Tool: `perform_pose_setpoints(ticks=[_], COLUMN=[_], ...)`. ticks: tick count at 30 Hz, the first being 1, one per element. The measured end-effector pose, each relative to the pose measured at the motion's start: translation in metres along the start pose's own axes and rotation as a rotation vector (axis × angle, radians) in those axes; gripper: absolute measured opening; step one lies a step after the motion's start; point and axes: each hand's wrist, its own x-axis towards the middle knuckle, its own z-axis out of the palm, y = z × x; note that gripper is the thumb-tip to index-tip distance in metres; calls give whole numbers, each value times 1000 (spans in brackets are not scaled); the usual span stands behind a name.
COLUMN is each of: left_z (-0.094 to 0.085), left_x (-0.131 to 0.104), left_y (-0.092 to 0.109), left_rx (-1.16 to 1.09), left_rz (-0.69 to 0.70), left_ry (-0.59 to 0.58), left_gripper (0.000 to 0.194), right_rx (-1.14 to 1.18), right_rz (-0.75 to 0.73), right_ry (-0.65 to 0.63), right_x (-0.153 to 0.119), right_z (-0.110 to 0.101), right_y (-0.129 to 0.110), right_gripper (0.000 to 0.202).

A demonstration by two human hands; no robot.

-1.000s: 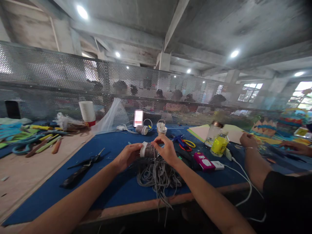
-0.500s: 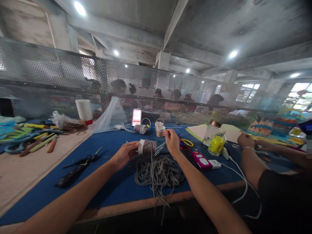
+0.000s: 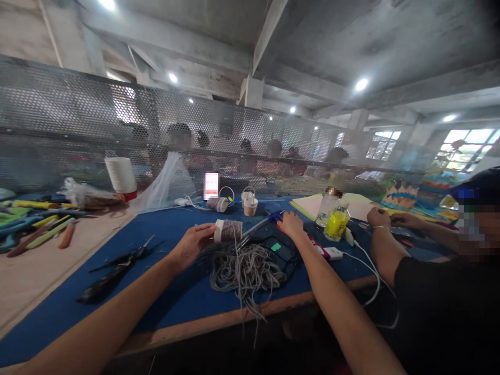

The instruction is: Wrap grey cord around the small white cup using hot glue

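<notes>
My left hand [image 3: 192, 244] is closed on a small paper cup [image 3: 229, 230] lying on its side, its white rim at my fingers and its wall wound with grey-brown yarn. A strand hangs from the cup to a loose heap of grey yarn [image 3: 248, 273] on the blue table cover. My right hand [image 3: 292, 225] is at a pair of scissors [image 3: 279, 226], fingers bent over the handles, which are mostly hidden; a bit of red shows. Something blue [image 3: 276, 214] lies just behind my fingertips. Beyond stand small cups [image 3: 250, 208] with handles and a yarn-wound cup [image 3: 217, 204] on its side.
Pliers [image 3: 117, 268] lie at left, near several tools [image 3: 58, 232] and stacked white cups [image 3: 119, 174]. A lit phone [image 3: 211, 186] leans at the back. To the right are a yellow-labelled bottle [image 3: 336, 223], a white cable [image 3: 367, 264] and a co-worker's arm [image 3: 380, 242].
My right hand has moved from the small standing cup to the scissors, nearer and to the right. My left hand still holds the yarn-wound cup. The view has turned slightly right.
</notes>
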Motion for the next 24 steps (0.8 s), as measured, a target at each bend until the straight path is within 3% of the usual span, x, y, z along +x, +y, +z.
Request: perform_pose_setpoints(ticks=[7, 13, 20, 24], left_z=[2, 3, -1, -5], left_x=[-1, -1, 0, 3], left_y=[0, 1, 2, 0], left_rx=[48, 42, 34, 28], left_rz=[10, 7, 50, 67], left_ry=[-2, 14, 64, 86], left_gripper=[30, 28, 30, 29], right_rx=[-56, -62, -21, 59], right_rz=[-23, -29, 45, 100], right_ry=[13, 44, 129, 250], right_x=[-2, 2, 5, 6], right_z=[18, 24, 18, 10], right_y=[-6, -8, -5, 5], right_gripper=[47, 37, 39, 39])
